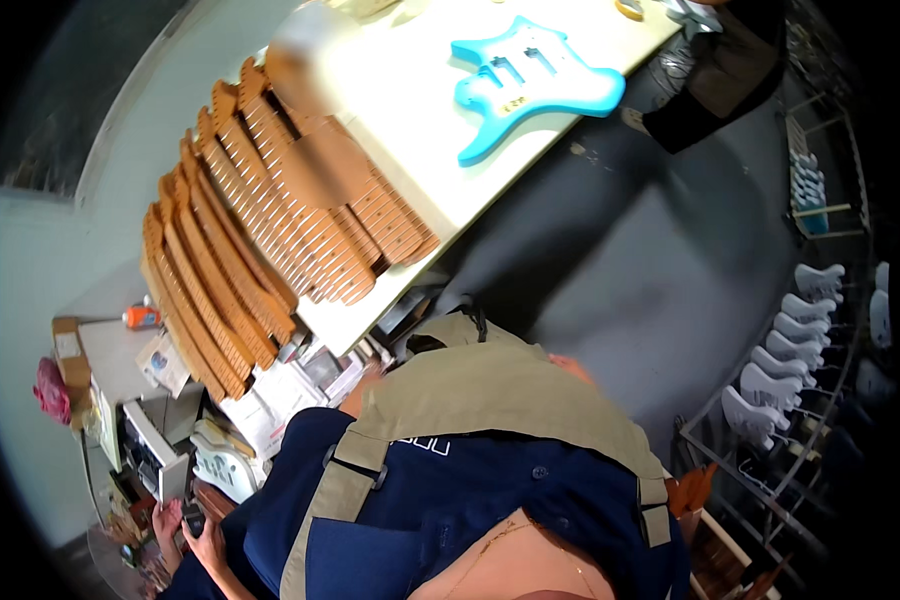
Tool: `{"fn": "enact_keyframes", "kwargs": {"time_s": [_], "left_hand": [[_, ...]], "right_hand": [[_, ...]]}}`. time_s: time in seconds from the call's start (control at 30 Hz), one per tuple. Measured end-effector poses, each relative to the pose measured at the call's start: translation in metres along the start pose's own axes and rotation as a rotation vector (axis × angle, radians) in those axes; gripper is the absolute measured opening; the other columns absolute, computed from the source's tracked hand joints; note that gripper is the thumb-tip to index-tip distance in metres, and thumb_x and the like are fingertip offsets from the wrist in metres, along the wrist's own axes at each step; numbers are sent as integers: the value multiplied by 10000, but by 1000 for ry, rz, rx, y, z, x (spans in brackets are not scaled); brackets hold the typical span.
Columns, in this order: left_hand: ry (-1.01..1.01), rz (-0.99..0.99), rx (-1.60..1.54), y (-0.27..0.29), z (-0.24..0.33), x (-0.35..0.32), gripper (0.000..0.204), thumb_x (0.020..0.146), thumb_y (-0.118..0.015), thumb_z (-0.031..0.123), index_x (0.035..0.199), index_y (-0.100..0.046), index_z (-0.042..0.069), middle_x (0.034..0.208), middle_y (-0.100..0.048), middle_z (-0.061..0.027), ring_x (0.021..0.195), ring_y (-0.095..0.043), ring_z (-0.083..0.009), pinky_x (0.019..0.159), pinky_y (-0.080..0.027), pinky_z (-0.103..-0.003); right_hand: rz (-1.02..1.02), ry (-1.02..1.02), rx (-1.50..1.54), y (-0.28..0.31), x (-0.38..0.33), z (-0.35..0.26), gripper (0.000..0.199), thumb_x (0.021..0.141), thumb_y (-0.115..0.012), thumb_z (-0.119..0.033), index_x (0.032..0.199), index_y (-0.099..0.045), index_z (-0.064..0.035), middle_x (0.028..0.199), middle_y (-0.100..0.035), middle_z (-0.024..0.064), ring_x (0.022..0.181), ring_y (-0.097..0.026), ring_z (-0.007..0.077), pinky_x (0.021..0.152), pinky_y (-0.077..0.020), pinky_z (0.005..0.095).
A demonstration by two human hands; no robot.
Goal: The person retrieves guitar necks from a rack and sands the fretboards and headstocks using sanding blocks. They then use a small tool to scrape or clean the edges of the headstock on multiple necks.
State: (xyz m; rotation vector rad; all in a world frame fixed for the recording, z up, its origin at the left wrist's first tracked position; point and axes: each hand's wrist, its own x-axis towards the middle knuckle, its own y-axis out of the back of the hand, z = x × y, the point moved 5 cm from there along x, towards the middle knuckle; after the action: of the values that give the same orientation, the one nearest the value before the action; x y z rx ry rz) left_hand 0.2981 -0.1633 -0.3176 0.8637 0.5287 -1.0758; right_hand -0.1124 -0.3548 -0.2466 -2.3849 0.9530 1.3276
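Note:
Only a sliver of skin of my left hand (361,387) shows beside my khaki apron (490,385), close to the bench's near corner. A small patch of my right hand (573,370) appears past the apron's other edge, above the grey floor. The fingers of both are hidden, so I cannot tell what they hold. Nearest to my left side, several brown wooden guitar necks (260,190) lie side by side, overlapping, on the pale workbench (425,130). Farther along the bench rests a light-blue guitar body (545,85) with cut-out pockets.
At lower left, another person's hands (195,535) hold a small dark object near a desk with papers (270,405) and a white guitar body (222,468). Someone's dark-clothed leg (720,95) is beyond the bench. White guitar bodies (770,380) hang on a metal rack at right.

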Motion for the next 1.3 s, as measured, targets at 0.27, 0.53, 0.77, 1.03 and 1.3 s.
{"fn": "enact_keyframes", "kwargs": {"time_s": [0.27, 0.53, 0.77, 1.03, 1.3], "left_hand": [[87, -83, 105, -17, 25, 64, 361, 856, -462, 335, 1058, -588, 64, 1043, -616, -148, 968, -569, -303, 785, -454, -386], [133, 16, 58, -76, 69, 83, 342, 850, -476, 319, 1041, -585, 57, 1016, -625, -142, 907, -592, -291, 718, -471, -398], [222, 36, -48, -174, 120, 72, 325, 845, -488, 305, 1026, -583, 51, 992, -632, -136, 853, -613, -281, 659, -486, -409], [157, 114, 112, -229, 102, 63, 307, 840, -502, 288, 1009, -580, 45, 964, -640, -129, 792, -636, -268, 592, -503, -421], [527, 363, -866, -260, 157, 87, 364, 850, -494, 372, 1124, -545, 138, 1019, -631, -61, 781, -641, -213, 594, -461, -349]], "right_hand": [[264, 18, -44, 39, 66, 115, 407, 846, -556, -379, 970, -642, -1, 960, -648, 123, 903, -586, 222, 798, -437, 334], [385, 200, -215, 139, 117, 82, 371, 809, -600, -343, 910, -652, 10, 873, -660, 123, 807, -606, 226, 734, -456, 338], [538, 182, -135, 280, 71, -35, 219, 750, -664, -207, 798, -652, 6, 697, -645, 82, 624, -577, 157, 616, -460, 305], [600, 725, -183, 326, 107, -281, 135, 840, -584, -138, 892, -650, -33, 833, -621, 53, 748, -562, 125, 667, -464, 268], [820, 1079, -330, 320, 149, -492, 375, 855, -590, -245, 1133, -552, 3, 1071, -565, 189, 913, -553, 292, 796, -454, 363]]}}
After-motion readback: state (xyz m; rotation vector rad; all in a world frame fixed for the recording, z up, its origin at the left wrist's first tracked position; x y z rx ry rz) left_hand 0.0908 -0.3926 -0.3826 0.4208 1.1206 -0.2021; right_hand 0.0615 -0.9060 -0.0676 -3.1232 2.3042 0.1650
